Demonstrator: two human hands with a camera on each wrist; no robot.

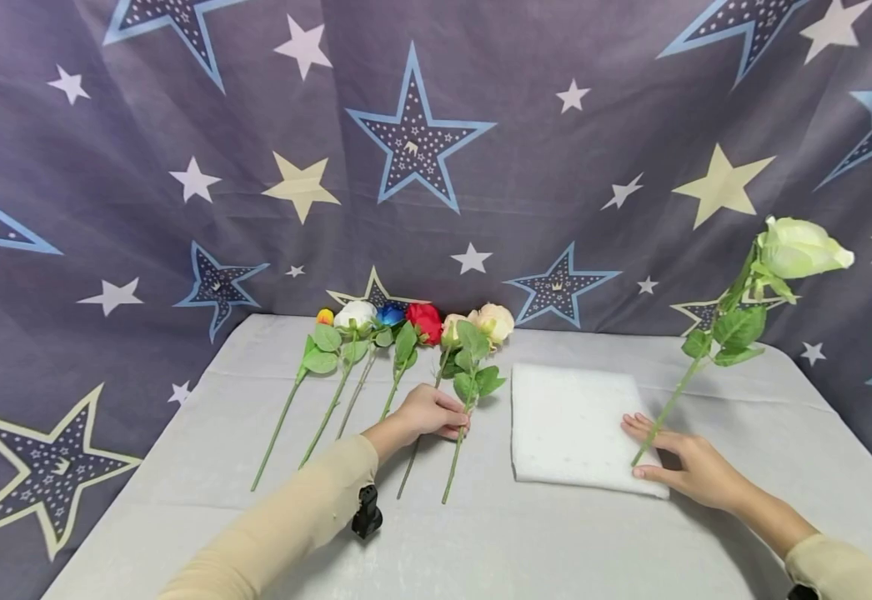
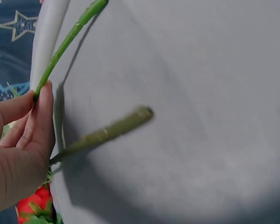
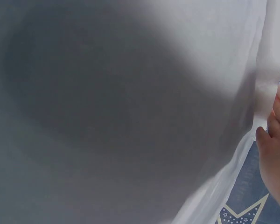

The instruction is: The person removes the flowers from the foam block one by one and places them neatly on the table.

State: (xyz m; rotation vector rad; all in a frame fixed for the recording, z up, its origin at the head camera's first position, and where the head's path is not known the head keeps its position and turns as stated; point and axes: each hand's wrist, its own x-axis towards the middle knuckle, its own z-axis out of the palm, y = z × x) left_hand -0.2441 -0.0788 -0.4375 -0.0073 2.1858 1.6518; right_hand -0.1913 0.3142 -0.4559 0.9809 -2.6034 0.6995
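My left hand (image 1: 430, 411) pinches the stem of a peach rose (image 1: 494, 322), the rightmost of a row of flowers. In the left wrist view, that green stem (image 2: 67, 44) runs between thumb and fingertips, while a second stem (image 2: 112, 132) shows below it. To the right lies a square white pad (image 1: 571, 425) with small holes in its top. My right hand (image 1: 694, 468) rests on the pad's right edge, fingers extended and thumb apart. A pale green-white rose (image 1: 804, 247) rises tilted to the right, its stem passing between thumb and fingers to the pad.
Left of my left hand lie another peach rose (image 1: 452, 329), a red rose (image 1: 424, 322), a blue rose (image 1: 389, 314), a white rose (image 1: 356, 314) and an orange-yellow bud (image 1: 324, 317). A starry curtain (image 1: 526, 208) hangs behind the grey-clothed table (image 1: 481, 550).
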